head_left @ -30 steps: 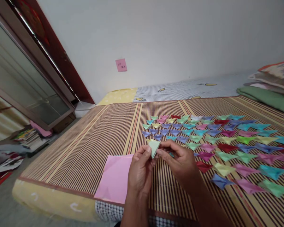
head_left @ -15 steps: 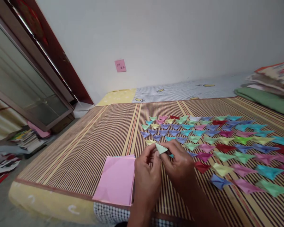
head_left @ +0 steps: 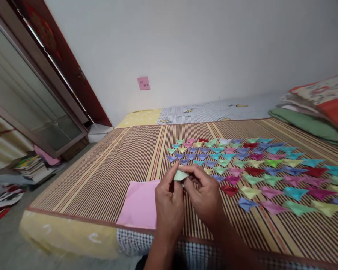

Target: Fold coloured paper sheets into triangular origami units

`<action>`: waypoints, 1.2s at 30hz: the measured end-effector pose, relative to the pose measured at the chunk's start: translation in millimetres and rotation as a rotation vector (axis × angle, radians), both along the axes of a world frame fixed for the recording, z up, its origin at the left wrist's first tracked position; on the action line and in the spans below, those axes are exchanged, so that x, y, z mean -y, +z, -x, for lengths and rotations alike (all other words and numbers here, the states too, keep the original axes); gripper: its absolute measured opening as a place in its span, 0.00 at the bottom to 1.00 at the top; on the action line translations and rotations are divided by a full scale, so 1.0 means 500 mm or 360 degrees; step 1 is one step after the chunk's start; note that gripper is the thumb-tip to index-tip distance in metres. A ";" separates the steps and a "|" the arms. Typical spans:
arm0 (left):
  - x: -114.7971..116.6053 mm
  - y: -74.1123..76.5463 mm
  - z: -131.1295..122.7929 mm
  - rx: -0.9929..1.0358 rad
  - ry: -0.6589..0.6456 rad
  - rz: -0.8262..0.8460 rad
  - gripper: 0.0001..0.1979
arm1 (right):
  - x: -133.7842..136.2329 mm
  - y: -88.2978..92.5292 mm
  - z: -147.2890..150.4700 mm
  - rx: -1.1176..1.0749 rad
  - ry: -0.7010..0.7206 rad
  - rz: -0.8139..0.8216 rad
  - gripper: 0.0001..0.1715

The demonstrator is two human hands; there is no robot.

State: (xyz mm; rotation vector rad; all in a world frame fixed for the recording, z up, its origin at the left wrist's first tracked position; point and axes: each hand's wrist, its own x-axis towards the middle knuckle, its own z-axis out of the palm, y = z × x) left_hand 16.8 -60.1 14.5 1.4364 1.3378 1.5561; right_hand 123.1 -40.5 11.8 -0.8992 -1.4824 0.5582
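My left hand (head_left: 168, 200) and my right hand (head_left: 203, 195) meet just above the striped mat (head_left: 101, 176), both pinching a small light green folded paper piece (head_left: 180, 175) between fingertips. The piece is mostly hidden by my fingers. A stack of pink square paper sheets (head_left: 139, 204) lies flat on the mat directly left of my left hand. Rows of several folded coloured paper pieces (head_left: 250, 168) spread across the mat beyond and to the right of my hands.
A white wall with a pink note (head_left: 143, 83) stands behind. Folded bedding and pillows (head_left: 315, 108) lie at the right. A glass-fronted cabinet door (head_left: 30, 97) leans at the left, with stacked books and papers (head_left: 30, 167) on the floor below it.
My hands turned the green piece from upright to lying flatter and closed more tightly around it. The camera shifted slightly, so the rows of pieces sit further left in view.
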 end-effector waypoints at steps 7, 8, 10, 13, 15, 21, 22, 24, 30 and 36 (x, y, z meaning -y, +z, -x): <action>0.115 0.003 0.030 0.0351 -0.0188 0.0285 0.20 | 0.123 -0.023 0.006 -0.0283 0.0272 0.0305 0.11; 0.133 0.005 0.032 0.0433 -0.0256 0.0313 0.19 | 0.141 -0.025 0.002 -0.0282 0.0257 0.0314 0.10; 0.165 0.011 0.033 0.0555 -0.0385 0.0349 0.18 | 0.174 -0.020 -0.010 -0.0263 0.0246 0.0277 0.09; 0.205 0.023 0.036 0.0676 -0.0483 0.0360 0.16 | 0.214 0.004 -0.028 -0.0172 0.0313 0.0175 0.09; 0.229 0.032 0.038 0.0726 -0.0517 0.0360 0.15 | 0.237 0.022 -0.037 -0.0120 0.0331 0.0119 0.09; 0.291 0.068 0.035 0.0761 -0.0576 0.0312 0.17 | 0.296 0.051 -0.041 -0.0168 0.0295 0.0064 0.10; 0.299 0.075 0.034 0.0772 -0.0558 0.0301 0.19 | 0.306 0.053 -0.040 -0.0179 0.0295 0.0054 0.10; 0.312 0.086 0.032 0.0806 -0.0532 0.0279 0.25 | 0.325 0.059 -0.038 -0.0204 0.0291 0.0029 0.09; 0.347 0.107 0.030 0.0739 -0.0444 0.0200 0.18 | 0.372 0.083 -0.037 -0.0246 0.0228 0.0080 0.07; 0.388 0.121 0.022 0.0561 -0.0263 0.0031 0.17 | 0.393 0.115 -0.048 -0.0039 0.0186 0.0083 0.08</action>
